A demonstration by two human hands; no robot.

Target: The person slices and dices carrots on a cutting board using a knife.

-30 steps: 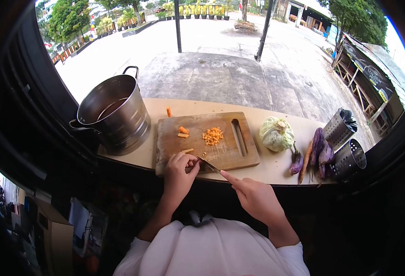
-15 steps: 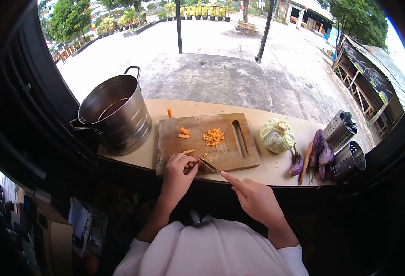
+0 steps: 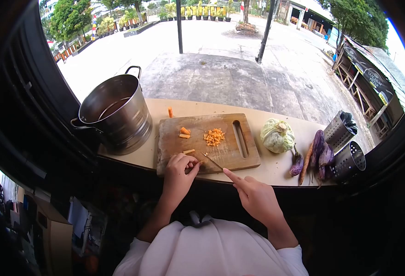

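Observation:
A wooden cutting board (image 3: 179,133) lies on the counter with a slot handle at its right end. On its front left part rests my left hand (image 3: 182,168), fingers curled and closed on a piece of carrot that they mostly hide. My right hand (image 3: 253,191) grips a knife (image 3: 213,162), index finger stretched along its spine, the blade close to my left fingertips. Diced carrot (image 3: 214,136) sits in a small heap at the middle of the board. Larger carrot chunks (image 3: 184,133) lie left of the heap, and a carrot stick (image 3: 188,151) is just above my left hand.
A tall steel pot (image 3: 119,119) stands at the left. To the right are a cabbage (image 3: 277,135), purple eggplants (image 3: 318,146), a whole carrot (image 3: 306,164) and perforated steel holders (image 3: 349,162). A carrot end (image 3: 170,112) lies behind the board. The counter's front edge runs close to me.
The knife and my right hand have shifted very slightly to the right, with the blade a little apart from my left fingers. My left hand stays almost in place.

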